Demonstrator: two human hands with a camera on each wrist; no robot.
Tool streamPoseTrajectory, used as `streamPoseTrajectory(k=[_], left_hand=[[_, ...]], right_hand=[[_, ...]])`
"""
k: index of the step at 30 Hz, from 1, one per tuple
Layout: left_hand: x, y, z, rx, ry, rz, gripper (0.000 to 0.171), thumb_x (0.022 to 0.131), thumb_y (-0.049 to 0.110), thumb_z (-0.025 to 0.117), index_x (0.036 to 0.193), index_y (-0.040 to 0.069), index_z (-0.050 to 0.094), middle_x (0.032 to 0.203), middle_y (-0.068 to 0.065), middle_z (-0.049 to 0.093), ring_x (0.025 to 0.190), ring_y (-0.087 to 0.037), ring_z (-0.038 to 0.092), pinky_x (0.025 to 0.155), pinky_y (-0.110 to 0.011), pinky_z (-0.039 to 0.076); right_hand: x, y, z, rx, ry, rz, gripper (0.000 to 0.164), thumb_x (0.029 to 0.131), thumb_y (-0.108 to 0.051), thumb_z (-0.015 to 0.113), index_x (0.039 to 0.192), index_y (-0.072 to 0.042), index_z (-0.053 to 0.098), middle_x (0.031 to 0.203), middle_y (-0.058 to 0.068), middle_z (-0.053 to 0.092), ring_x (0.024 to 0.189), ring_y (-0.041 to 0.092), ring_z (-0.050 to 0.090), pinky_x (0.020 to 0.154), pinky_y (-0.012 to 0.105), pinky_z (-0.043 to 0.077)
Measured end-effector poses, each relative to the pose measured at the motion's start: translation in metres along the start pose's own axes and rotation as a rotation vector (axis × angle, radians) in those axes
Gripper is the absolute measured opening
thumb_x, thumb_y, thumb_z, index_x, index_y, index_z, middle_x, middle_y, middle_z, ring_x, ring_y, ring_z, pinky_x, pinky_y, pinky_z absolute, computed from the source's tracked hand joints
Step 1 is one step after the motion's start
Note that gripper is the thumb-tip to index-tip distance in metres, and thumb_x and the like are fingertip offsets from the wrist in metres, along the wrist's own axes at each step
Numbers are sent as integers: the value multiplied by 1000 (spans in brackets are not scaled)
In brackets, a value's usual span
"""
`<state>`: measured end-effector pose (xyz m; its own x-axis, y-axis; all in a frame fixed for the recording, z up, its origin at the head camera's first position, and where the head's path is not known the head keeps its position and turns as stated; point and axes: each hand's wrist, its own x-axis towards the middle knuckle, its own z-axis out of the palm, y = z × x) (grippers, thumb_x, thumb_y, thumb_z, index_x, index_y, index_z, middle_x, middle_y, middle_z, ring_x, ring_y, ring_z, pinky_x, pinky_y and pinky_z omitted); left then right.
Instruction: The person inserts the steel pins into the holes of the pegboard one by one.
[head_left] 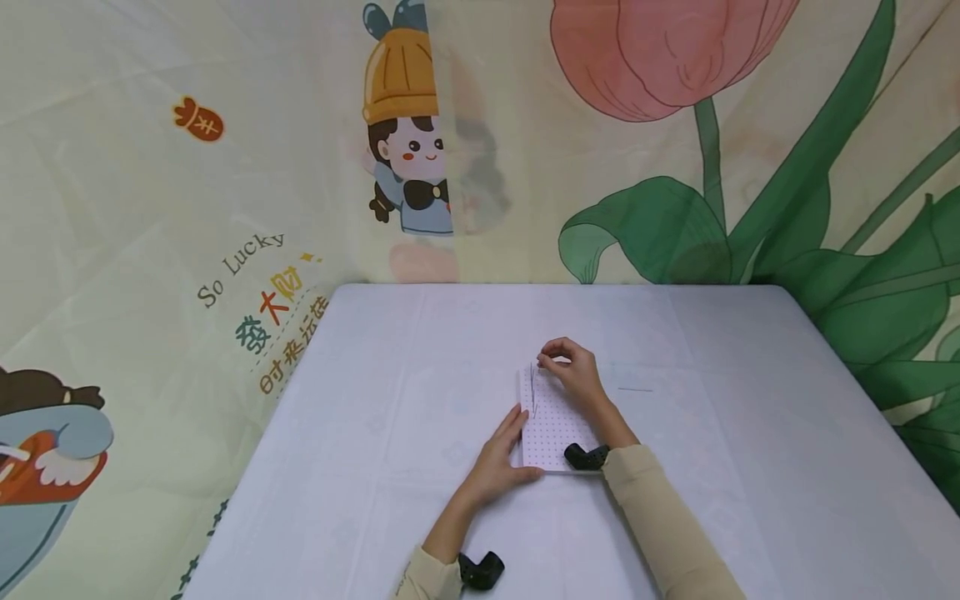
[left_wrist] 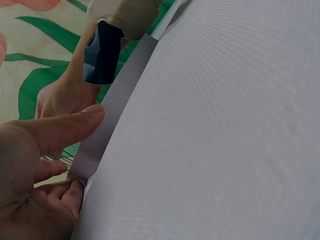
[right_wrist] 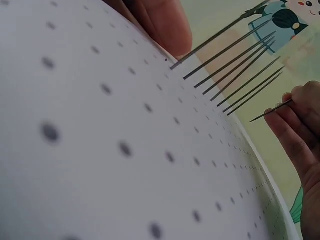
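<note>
A white board (head_left: 557,429) with rows of small dark holes lies on the table. My left hand (head_left: 498,458) rests at its near left corner, fingers along the left edge and thumb (left_wrist: 75,127) at the front side. At the far left corner my right hand (head_left: 576,373) pinches a thin dark needle (right_wrist: 270,111); its pointed end slants down toward the board, apart from the surface. Several needles (right_wrist: 235,52) stand in a row of holes along the left edge, between the left fingertips (right_wrist: 172,30) and the right hand (right_wrist: 302,135).
Right of the board, a thin needle-like line (head_left: 636,389) lies on the white tablecloth (head_left: 420,367). Both wrists carry black devices (head_left: 585,457). A printed cloth (head_left: 487,100) with cartoon figures and a tulip hangs behind the table.
</note>
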<state>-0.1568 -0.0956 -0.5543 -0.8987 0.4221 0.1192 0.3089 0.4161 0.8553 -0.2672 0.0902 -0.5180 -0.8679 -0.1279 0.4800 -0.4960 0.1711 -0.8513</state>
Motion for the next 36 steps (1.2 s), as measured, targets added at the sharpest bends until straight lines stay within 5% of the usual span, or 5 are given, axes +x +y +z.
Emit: streamPoseTrajectory(k=[9, 36], left_hand=[[0, 0, 0, -11, 3, -13, 92, 69, 19, 79, 144, 3, 28, 153, -7, 16, 137, -22, 20, 110, -36, 22], [0, 3, -1, 12, -5, -14, 92, 70, 21, 79, 144, 4, 28, 152, -8, 17, 137, -24, 19, 110, -39, 22]], right_hand=[[3, 25, 8, -51, -3, -13, 12, 82, -4, 67, 91, 1, 60, 87, 11, 64, 84, 21, 63, 70, 23, 55], [4, 30, 9, -214, -127, -37, 10, 83, -8, 68, 92, -8, 63, 86, 3, 68, 86, 21, 64, 73, 33, 56]])
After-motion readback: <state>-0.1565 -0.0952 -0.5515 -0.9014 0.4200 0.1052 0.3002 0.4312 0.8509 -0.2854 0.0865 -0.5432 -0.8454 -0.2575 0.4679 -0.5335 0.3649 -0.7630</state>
